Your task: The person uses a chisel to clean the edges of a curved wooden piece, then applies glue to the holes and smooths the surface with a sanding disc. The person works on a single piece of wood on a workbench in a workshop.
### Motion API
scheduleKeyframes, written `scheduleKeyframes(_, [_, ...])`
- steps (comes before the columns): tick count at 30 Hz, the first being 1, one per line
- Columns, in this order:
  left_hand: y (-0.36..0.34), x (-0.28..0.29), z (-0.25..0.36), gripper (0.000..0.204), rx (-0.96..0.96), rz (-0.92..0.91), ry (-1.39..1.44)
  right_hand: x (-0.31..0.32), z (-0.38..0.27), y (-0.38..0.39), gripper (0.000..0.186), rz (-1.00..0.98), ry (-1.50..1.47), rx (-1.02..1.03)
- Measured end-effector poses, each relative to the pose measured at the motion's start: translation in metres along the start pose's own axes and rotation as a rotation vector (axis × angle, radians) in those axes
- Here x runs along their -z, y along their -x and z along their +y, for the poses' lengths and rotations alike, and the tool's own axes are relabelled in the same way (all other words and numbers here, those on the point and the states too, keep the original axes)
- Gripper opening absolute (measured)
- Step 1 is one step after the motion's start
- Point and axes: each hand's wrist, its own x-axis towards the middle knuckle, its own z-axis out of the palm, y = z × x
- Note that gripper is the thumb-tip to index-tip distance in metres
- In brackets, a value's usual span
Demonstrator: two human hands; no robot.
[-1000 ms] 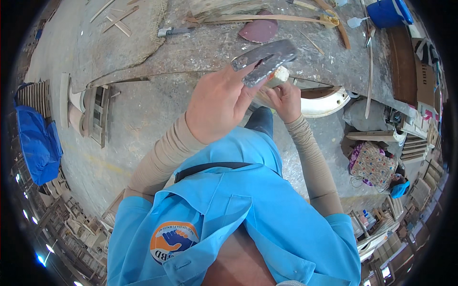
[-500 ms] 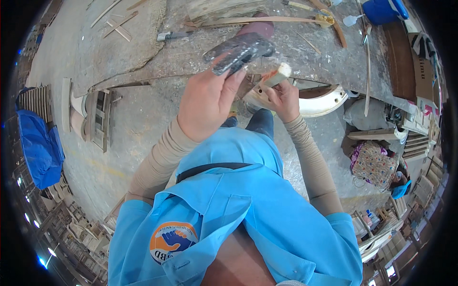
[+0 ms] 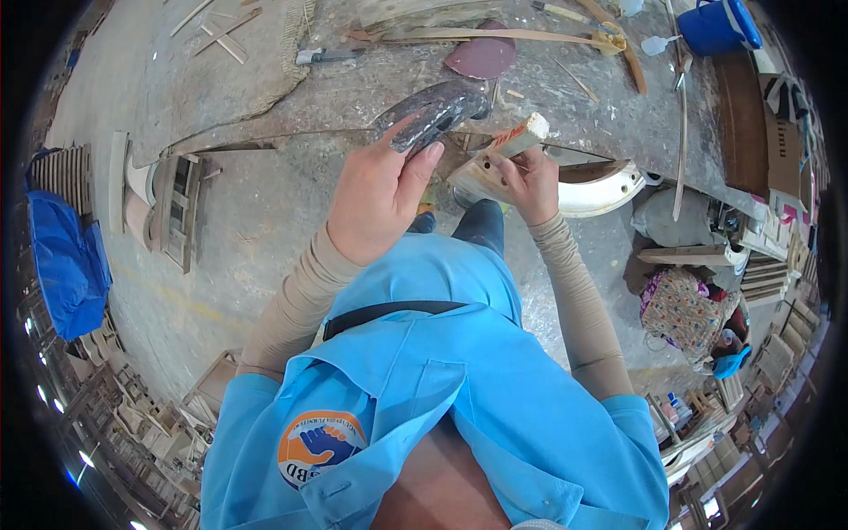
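Observation:
A dark, paint-speckled tool (image 3: 433, 115) is clutched in my left hand (image 3: 375, 199), raised just left of my right hand (image 3: 530, 185). My right hand's fingers are closed on a short pale block (image 3: 521, 132) with red markings, at the left part of a curved, cream wooden piece (image 3: 592, 199) with round holes. That curved piece lies along the front edge of the worn, paint-spotted worktop (image 3: 238, 106). A maroon flat pad (image 3: 481, 57) lies on the worktop beyond the tool.
Wood strips (image 3: 530, 35), a blue bucket (image 3: 720, 28), a small white container (image 3: 658, 44) and cardboard (image 3: 782, 150) are on or beside the worktop. Wooden frames (image 3: 177, 212) and a blue sheet (image 3: 66, 256) lie left. A patterned cloth bundle (image 3: 685, 314) sits right.
My left hand and the dark tool have moved left, away from the pale block, uncovering more of it and the curved piece. My right hand stays in about the same place.

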Motion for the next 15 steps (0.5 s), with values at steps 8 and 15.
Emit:
scheduleKeyframes(8, [-0.001, -0.004, -0.003, 0.031, -0.031, 0.015, 0.003, 0.001, -0.002, 0.0, 0.026, -0.013, 0.019, -0.004])
scheduleKeyframes(15, [-0.001, -0.005, -0.004, 0.031, -0.017, 0.012, 0.0, 0.001, -0.007, -0.001, 0.023, 0.002, 0.019, 0.034])
